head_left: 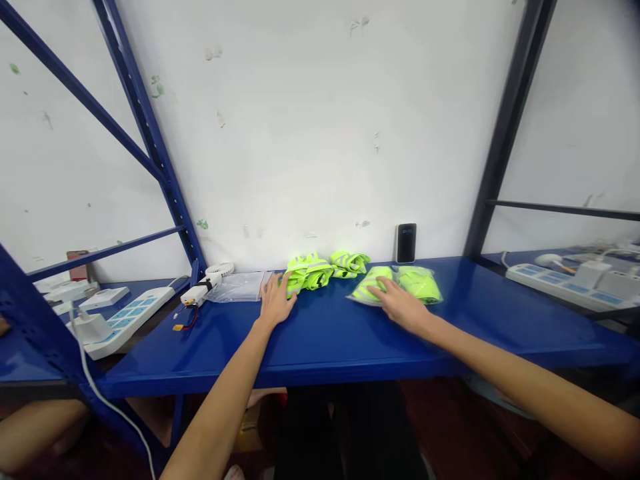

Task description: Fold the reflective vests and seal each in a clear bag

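Note:
My left hand (276, 299) lies flat on the blue shelf (325, 340), fingers spread, its fingertips touching a folded neon-yellow vest (309, 272). A second folded neon vest (350, 263) sits just behind and to the right of it. My right hand (400, 303) rests with fingers stretched out on the near edge of a clear bag holding neon-yellow vests (407, 283). An empty clear plastic bag (240, 287) lies left of my left hand.
A black device (406, 243) stands against the white wall. A small white fan (213, 280) with red and black wires and a white power strip (130, 317) lie at left. Another power strip (560, 283) with plugs lies at right. Blue rack posts (150, 133) frame the shelf.

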The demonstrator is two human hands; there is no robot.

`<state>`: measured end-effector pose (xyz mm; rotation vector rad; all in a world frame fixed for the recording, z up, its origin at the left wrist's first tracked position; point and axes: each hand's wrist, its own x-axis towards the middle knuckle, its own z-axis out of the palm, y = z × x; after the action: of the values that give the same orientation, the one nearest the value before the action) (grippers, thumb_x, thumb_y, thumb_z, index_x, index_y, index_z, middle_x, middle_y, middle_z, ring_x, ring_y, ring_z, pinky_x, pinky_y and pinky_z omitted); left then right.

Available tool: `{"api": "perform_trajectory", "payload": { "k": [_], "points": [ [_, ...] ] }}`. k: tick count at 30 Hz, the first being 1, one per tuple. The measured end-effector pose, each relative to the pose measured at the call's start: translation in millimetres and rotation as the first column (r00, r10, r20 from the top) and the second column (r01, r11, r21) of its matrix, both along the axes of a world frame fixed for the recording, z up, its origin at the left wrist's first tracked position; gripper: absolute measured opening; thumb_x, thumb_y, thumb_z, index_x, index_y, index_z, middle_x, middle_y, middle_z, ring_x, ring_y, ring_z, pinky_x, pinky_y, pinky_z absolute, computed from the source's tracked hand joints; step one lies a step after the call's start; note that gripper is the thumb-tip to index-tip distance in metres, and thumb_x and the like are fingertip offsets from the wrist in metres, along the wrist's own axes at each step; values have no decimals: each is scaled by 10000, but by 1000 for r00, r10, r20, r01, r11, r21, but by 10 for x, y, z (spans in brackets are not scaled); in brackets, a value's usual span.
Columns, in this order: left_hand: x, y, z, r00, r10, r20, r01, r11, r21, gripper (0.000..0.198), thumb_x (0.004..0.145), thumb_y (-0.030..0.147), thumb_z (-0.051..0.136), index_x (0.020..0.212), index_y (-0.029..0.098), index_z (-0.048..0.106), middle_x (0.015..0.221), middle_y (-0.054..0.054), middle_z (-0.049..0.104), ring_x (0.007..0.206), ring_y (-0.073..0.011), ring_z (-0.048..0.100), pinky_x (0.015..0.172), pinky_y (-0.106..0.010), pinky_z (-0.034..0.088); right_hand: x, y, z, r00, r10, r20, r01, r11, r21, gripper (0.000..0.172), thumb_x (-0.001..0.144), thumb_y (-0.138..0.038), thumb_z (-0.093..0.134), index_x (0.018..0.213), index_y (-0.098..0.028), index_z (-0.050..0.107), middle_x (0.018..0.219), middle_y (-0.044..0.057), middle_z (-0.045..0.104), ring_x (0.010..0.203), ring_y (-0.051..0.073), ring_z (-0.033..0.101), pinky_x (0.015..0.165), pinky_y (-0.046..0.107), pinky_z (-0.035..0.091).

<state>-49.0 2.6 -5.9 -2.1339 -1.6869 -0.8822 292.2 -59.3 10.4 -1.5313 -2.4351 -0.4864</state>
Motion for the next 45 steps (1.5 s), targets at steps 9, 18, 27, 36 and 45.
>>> {"api": "perform_trajectory", "payload": {
  "k": [9,18,27,36,45],
  "points": [
    [-46,109,-66,999,32,-29,-38,975,-219,462,815,435,521,1187,180,618,1020,-138,662,1006,-336,581,883,-462,425,-96,212,241,945,-43,-324,50,999,12,490,876,-415,502,1259,-114,551,1524,215,207,1348,384,339,1049,512,345],
    [-190,107,-74,580,-166,798,303,953,-22,296,751,348,577,955,148,654,897,-72,684,916,-251,635,832,-361,494,-1210,475,80,844,250,-475,-341,933,-117,712,807,-482,612,1428,-233,365,1377,146,438,1191,322,508,973,448,416],
    [-113,83,17,-71,-22,997,442,896,51,377,708,415,549,965,150,624,847,-71,719,792,-222,688,719,-329,546,-1640,868,-118,310,55,-949,-584,799,-144,805,657,-394,784,1357,-209,432,1228,104,597,1109,270,558,949,407,433],
    [-106,-7,-12,491,-85,867,130,991,24,456,758,372,592,1160,161,548,1043,-76,663,956,-224,639,887,-371,501,-1408,957,-21,-294,-382,-876,-656,747,-106,231,799,-353,628,923,-161,655,877,53,714,775,193,654,734,302,528],
    [112,-376,129,974,-163,157,98,929,358,508,839,268,500,1333,168,434,1408,-165,370,1328,-304,363,1104,-492,290,-1263,1031,1,-448,-531,-719,-671,732,-122,253,878,-368,482,963,-167,609,788,44,723,750,197,677,732,317,535]
  ]
}}
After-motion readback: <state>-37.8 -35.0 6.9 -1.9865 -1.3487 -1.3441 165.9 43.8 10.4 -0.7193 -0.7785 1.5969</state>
